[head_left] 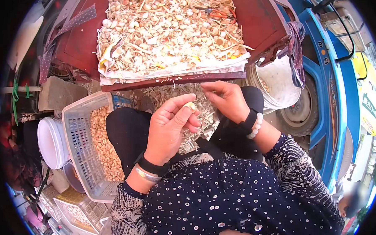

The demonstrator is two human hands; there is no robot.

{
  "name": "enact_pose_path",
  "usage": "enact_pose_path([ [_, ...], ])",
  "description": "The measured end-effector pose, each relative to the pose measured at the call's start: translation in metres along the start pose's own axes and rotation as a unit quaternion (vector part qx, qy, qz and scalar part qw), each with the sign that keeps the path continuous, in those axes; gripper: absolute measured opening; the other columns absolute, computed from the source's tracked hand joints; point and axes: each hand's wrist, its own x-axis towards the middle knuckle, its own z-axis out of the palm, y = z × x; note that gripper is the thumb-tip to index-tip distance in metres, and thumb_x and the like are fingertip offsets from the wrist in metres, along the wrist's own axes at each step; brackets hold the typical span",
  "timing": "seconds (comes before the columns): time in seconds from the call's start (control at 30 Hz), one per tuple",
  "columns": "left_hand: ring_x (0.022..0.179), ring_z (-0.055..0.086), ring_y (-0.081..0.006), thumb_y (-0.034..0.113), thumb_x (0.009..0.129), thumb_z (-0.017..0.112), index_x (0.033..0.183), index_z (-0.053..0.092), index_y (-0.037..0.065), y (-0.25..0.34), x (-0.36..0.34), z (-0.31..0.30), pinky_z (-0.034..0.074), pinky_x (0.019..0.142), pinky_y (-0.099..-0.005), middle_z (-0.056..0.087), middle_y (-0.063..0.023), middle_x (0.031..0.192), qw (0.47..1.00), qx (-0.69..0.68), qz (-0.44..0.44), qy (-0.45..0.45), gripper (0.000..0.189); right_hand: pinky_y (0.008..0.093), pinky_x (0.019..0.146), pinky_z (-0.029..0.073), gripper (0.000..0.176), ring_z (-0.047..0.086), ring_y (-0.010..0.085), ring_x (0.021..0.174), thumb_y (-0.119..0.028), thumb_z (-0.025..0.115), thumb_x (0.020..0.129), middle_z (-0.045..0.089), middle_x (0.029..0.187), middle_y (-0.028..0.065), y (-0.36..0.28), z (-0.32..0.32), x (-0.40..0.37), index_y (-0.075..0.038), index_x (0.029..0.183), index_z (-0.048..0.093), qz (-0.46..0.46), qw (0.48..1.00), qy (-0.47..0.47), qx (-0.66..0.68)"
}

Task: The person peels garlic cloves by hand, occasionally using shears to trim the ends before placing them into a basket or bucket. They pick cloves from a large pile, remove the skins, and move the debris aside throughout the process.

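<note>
My left hand (171, 124) is raised over my lap. It pinches a small pale garlic clove (190, 105) between thumb and forefinger, with the other fingers curled beneath. To its right, my right hand (228, 100) hovers with its fingers slightly bent and apart, and nothing shows in them. The two hands do not touch. In front of them, a heap of garlic (166, 36) with dry stalks and skins covers a cloth-lined board. At my left knee, a pale plastic basket (81, 144) holds many tan cloves (105, 145).
An orange-handled tool (219, 14) lies in the heap's far right. Dry stalk scraps (207, 112) cover the ground between my knees. A white bucket (52, 143) stands left of the basket, a large white tub (277, 83) at right. A blue vehicle (323, 90) borders the right side.
</note>
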Motion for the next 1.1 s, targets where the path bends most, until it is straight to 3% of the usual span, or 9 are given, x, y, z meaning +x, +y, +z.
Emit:
enact_pose_path([
  [0.1,0.067,0.061,-0.0122,0.011,0.089,0.056,0.102,0.054,0.0,-0.007,0.008,-0.01,0.05,0.058,-0.0214,0.062,-0.0099,0.086,0.999,-0.028,-0.028,-0.003,0.017,0.0328,0.076,0.049,0.02,0.063,0.0252,0.086,-0.015,0.062,0.079,0.065,0.095,0.0115,0.02,-0.027,0.053,-0.007,0.097,0.067,-0.119,0.978,0.083,-0.15],
  [0.33,0.066,0.06,-0.0112,0.01,0.089,0.057,0.098,0.052,0.004,-0.018,0.021,-0.018,0.049,0.056,-0.0196,0.061,-0.0087,0.084,0.999,-0.008,-0.034,0.034,0.012,0.0422,0.072,0.047,0.02,0.06,0.0301,0.083,-0.02,0.062,0.073,0.061,0.085,0.0121,0.029,-0.011,0.115,-0.012,0.09,0.068,-0.07,0.931,0.031,-0.356],
  [0.57,0.068,0.061,-0.0147,0.006,0.088,0.056,0.094,0.047,0.007,-0.011,0.07,-0.035,0.05,0.057,-0.0215,0.061,-0.0109,0.084,0.998,0.004,-0.056,-0.026,0.011,0.0383,0.068,0.047,0.011,0.059,0.0286,0.078,-0.017,0.062,0.074,0.06,0.08,0.0102,0.037,-0.012,0.112,-0.01,0.081,0.065,-0.101,0.96,0.043,-0.258],
  [0.7,0.07,0.062,-0.0166,0.004,0.087,0.055,0.094,0.046,0.007,0.011,0.14,-0.054,0.052,0.059,-0.0223,0.06,-0.0123,0.085,0.999,-0.026,0.041,0.013,0.012,0.0367,0.067,0.047,0.007,0.059,0.0288,0.076,-0.011,0.064,0.073,0.059,0.077,0.009,0.043,-0.011,0.101,-0.008,0.08,0.064,-0.153,0.959,0.062,-0.231],
  [0.77,0.07,0.062,-0.0163,0.003,0.087,0.056,0.093,0.046,0.007,0.02,0.167,-0.066,0.051,0.058,-0.0226,0.06,-0.0124,0.086,0.991,0.053,0.118,0.018,0.013,0.0353,0.068,0.048,0.01,0.059,0.0289,0.077,-0.009,0.066,0.072,0.06,0.08,0.0096,0.038,-0.013,0.101,-0.007,0.081,0.065,-0.131,0.97,0.067,-0.192],
  [0.87,0.07,0.061,-0.0148,0.004,0.088,0.051,0.097,0.048,0.005,0.024,0.179,-0.079,0.049,0.058,-0.0218,0.06,-0.0111,0.088,0.98,0.171,0.092,0.049,0.009,0.0301,0.068,0.048,0.013,0.06,0.0226,0.075,-0.004,0.066,0.073,0.06,0.08,0.008,0.046,-0.018,0.105,-0.006,0.086,0.066,-0.076,0.987,0.078,-0.119],
  [0.97,0.07,0.06,-0.0165,0.003,0.087,0.047,0.101,0.056,0.002,0.022,0.185,-0.09,0.048,0.06,-0.0246,0.061,-0.0096,0.089,0.946,0.311,0.066,0.068,0.018,0.025,0.067,0.047,0.014,0.058,0.012,0.076,-0.005,0.065,0.077,0.061,0.082,0.0037,0.055,-0.02,0.113,-0.003,0.091,0.066,0.028,0.996,0.084,0.019],
  [1.03,0.072,0.059,-0.0214,0.001,0.083,0.05,0.1,0.062,0.002,0.02,0.191,-0.093,0.047,0.064,-0.0299,0.06,-0.0106,0.089,0.725,0.619,0.302,0.014,0.021,0.0241,0.068,0.047,0.017,0.057,0.0092,0.077,-0.004,0.065,0.077,0.061,0.088,0.0032,0.054,-0.026,0.115,-0.001,0.094,0.065,0.122,0.988,0.082,0.045],
  [1.1,0.077,0.059,-0.0265,0.003,0.078,0.056,0.098,0.065,0.004,0.015,0.192,-0.091,0.047,0.069,-0.0337,0.059,-0.0125,0.087,0.724,0.637,0.262,0.024,0.021,0.0239,0.067,0.047,0.02,0.056,0.0085,0.075,-0.003,0.065,0.076,0.06,0.087,0.0026,0.05,-0.022,0.114,-0.002,0.096,0.064,0.111,0.989,0.085,0.055],
])
